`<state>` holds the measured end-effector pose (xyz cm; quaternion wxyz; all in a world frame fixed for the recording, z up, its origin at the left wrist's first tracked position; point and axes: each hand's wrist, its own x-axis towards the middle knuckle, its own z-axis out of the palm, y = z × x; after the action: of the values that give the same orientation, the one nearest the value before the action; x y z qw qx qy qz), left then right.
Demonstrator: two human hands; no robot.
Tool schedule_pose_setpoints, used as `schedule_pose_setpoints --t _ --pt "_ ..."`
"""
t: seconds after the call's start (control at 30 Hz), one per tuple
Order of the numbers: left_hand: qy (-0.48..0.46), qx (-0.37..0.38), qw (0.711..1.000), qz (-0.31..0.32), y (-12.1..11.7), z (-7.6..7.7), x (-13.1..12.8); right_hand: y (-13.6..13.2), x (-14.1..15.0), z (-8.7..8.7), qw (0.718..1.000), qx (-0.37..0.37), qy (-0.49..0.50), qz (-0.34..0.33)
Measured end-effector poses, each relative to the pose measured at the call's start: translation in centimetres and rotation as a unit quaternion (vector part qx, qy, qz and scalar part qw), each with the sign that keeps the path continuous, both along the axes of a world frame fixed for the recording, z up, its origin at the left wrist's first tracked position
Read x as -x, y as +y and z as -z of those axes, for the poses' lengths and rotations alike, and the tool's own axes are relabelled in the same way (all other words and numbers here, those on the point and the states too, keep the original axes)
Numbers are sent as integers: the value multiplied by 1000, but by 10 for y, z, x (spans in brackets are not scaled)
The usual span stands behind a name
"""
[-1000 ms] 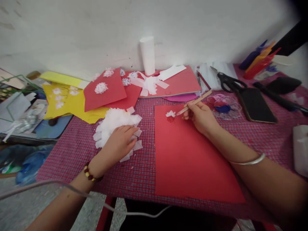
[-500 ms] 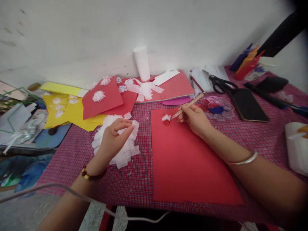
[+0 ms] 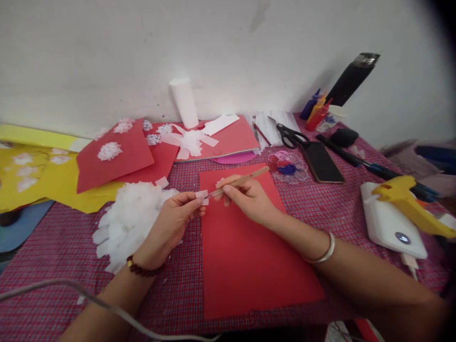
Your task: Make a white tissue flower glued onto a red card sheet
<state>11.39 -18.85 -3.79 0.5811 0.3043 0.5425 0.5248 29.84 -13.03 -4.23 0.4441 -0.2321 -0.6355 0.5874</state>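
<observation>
Nearest, the red sheet [image 3: 249,266] lies flat, likely stiff enough to stay put. Left of it sits the loose heap of white paper pieces [image 3: 124,213], probably feather-light and easily scattered. Beyond the sheet's near half, the left hand [image 3: 174,218] pinches one small white piece [image 3: 202,196] between thumb and fingers over the sheet's left edge; it looks thin, soft and easily torn, best held by a margin. The right hand [image 3: 251,197] grips a wooden stick [image 3: 254,175], light and rigid, pen-fashion, its tip at the piece. Farther off stands a white roll [image 3: 185,104].
</observation>
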Motion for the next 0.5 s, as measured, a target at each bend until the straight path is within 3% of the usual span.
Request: schedule_pose_setpoints --t 0.3,0.5 --pt "12 -10 1000 20 -3 2 -1 2 0 7 1000 -20 -12 1" --pt "-1 -31 998 56 -7 1 3 3 -2 4 1000 23 0 9"
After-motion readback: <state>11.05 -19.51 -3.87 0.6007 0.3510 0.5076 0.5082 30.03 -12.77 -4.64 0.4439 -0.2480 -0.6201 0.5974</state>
